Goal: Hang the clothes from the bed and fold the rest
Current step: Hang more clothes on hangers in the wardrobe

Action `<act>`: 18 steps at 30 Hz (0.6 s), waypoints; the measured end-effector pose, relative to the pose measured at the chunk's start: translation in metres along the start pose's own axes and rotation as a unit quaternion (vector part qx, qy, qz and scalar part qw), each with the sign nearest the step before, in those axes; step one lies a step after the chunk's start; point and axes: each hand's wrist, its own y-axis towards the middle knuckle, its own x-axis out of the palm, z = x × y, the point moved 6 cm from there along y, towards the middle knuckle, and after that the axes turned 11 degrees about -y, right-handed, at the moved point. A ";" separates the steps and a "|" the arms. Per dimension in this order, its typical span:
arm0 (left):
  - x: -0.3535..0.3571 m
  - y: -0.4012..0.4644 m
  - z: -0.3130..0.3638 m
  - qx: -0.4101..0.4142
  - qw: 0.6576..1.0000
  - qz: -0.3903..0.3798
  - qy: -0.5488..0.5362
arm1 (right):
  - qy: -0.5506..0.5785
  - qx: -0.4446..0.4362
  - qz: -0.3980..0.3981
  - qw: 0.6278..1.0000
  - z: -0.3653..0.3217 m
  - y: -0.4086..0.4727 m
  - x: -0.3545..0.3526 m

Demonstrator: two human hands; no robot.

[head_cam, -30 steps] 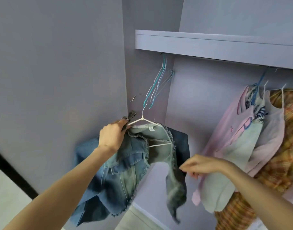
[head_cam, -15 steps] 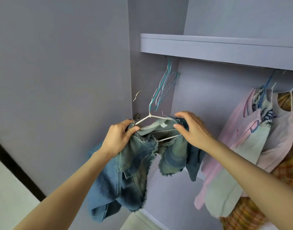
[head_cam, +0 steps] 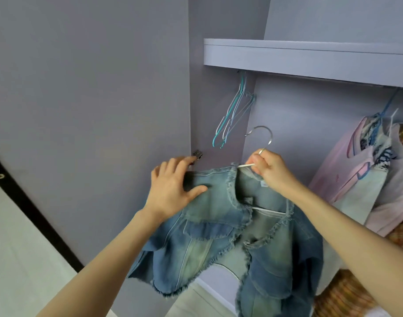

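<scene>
A faded blue denim jacket [head_cam: 221, 227] with frayed edges hangs on a white hanger [head_cam: 262, 136] with a metal hook, held up in front of the open wardrobe. My right hand [head_cam: 270, 171] grips the hanger at the neck, just below the hook. My left hand [head_cam: 173, 186] lies flat on the jacket's left shoulder, fingers spread, thumb on the denim. The hook is free in the air, below the shelf and not on any rail.
A grey shelf [head_cam: 310, 58] runs above. Several empty teal and white hangers [head_cam: 232, 115] dangle under its left end. Hung clothes [head_cam: 374, 170], pink, white and plaid, fill the right side. The wardrobe door [head_cam: 88, 110] stands open at left, hinge [head_cam: 197, 154] near my left hand.
My right hand has moved from the jacket's right shoulder up to the hanger's neck. My left hand let go of its grip and now lies flat on the left shoulder. The jacket hangs spread out.
</scene>
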 end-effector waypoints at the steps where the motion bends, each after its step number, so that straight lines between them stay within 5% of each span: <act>1: -0.002 -0.006 -0.017 -0.044 0.999 -0.001 0.001 | 0.012 0.018 0.017 1.000 0.008 0.000 -0.007; 5: 0.015 -0.029 -0.071 -0.243 0.962 -0.060 -0.107 | 0.026 0.044 0.063 0.997 0.027 -0.003 -0.030; 10: 0.010 -0.016 -0.060 -0.175 0.980 0.026 -0.092 | -0.023 0.057 0.084 0.995 0.044 -0.011 -0.056; 15: 0.001 -0.002 -0.065 -0.259 0.939 0.129 -0.188 | -0.078 0.060 -0.008 0.995 0.063 -0.032 -0.046; 18: 0.013 -0.013 -0.080 -0.312 0.948 0.039 -0.056 | -0.047 0.067 0.047 0.996 0.064 -0.032 -0.053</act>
